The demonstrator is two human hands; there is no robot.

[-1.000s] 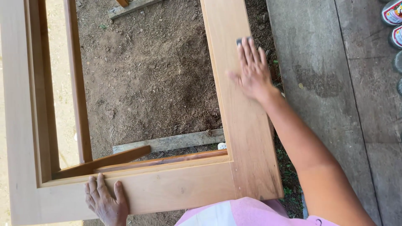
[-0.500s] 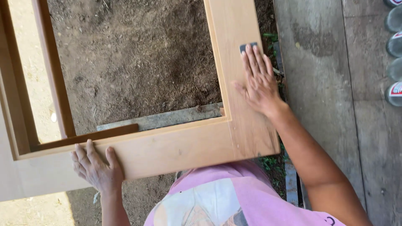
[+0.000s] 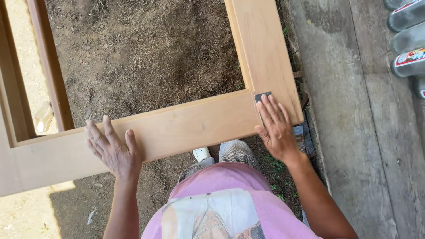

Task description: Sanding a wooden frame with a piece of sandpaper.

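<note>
One pale, smooth-planed wooden frame [image 3: 190, 126] with a large rectangular opening lies flat across the view, its near rail running from lower left to the right corner and its right upright running up out of the picture; bare brown dirt ground [image 3: 146, 53] shows through the opening. Two bare hands rest on it. The left hand [image 3: 113, 148] lies palm down on the near rail, fingers spread and straight, gripping nothing, only pressing on the wood. The right hand [image 3: 274, 126] lies flat at the frame's near right corner, fingers extended and close together, pressing down on one small dark grey piece of sandpaper [image 3: 262, 95], whose edge peeks out just beyond the fingertips; the hand is not clenched around it but holds it against the wood under the flat fingers. One darker brown wooden strip [image 3: 48, 66] stands along the inner left side of the opening. At the right runs a grey weathered plank surface [image 3: 354, 110], and four clear plastic bottles [image 3: 409, 40] lie side by side at its upper right edge, two showing coloured labels. One white shoe [image 3: 202, 154] shows under the rail, above the person's pink shirt [image 3: 221, 199].
</note>
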